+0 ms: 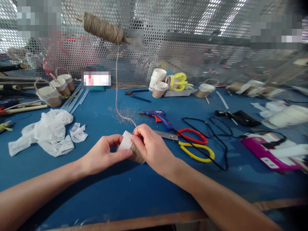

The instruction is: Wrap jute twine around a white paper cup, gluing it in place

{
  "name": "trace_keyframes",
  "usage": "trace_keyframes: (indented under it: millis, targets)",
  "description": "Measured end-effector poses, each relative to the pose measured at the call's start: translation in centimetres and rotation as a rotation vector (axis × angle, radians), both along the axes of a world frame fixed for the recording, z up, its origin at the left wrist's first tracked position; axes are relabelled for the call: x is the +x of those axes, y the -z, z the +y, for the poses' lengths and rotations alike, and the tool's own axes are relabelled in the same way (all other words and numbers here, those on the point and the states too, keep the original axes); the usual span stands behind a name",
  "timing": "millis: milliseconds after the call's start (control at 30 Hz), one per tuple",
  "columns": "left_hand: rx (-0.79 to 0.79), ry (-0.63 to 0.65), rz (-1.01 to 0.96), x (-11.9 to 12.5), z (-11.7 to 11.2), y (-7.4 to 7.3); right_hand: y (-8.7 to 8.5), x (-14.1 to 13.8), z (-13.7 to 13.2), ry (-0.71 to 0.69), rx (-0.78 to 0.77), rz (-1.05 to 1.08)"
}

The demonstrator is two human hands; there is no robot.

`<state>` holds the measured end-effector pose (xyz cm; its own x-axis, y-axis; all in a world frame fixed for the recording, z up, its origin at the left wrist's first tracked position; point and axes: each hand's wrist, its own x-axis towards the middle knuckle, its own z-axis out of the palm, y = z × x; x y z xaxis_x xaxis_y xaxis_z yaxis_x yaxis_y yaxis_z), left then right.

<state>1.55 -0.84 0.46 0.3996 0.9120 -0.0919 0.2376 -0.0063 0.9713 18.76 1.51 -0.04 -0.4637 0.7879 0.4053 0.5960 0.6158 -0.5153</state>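
Note:
Above the blue table, a small white paper cup [125, 142] lies tilted between my two hands, part of its side wrapped in brown twine. My left hand [102, 154] grips the cup's left part between thumb and fingers. At the cup's right side, my right hand [151, 146] is closed on the twine [117, 80], pinching it against the wrapped side. That strand runs up to a twine spool [102, 28] hung on the mesh. Just beyond my right hand lie a glue gun [157, 117] and scissors [192, 141] with red and yellow handles.
White lace [51, 131] is heaped at the left. Several twine-wrapped cups with handles [49, 95] stand behind it. Pliers [137, 95] and stacked cups [157, 78] are at the back. A black cord [226, 154] loops near a purple box [264, 154] at right. Perforated metal mesh [183, 41] closes the rear.

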Motion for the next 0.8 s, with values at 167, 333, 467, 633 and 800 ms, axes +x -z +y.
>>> trace_keyframes:
  millis: [167,333,467,633,800]
  targets:
    - [-0.031,-0.024,0.009,0.6,-0.2,0.0,0.2,-0.1,0.0,-0.006,-0.004,-0.017]
    - [-0.017,-0.063,0.023,1.2,-0.2,-0.7,0.1,-0.2,0.1,0.001,0.012,-0.03]
    - [-0.02,-0.062,0.007,1.1,0.1,-0.8,-0.1,-0.5,0.5,-0.003,0.054,-0.046]
    - [-0.036,-0.053,-0.086,0.9,0.7,-0.7,-0.7,-0.8,1.0,0.008,0.08,-0.062]
    - [0.023,-0.095,-0.07,0.8,0.6,-0.5,-0.6,-1.1,1.2,0.031,0.099,-0.023]
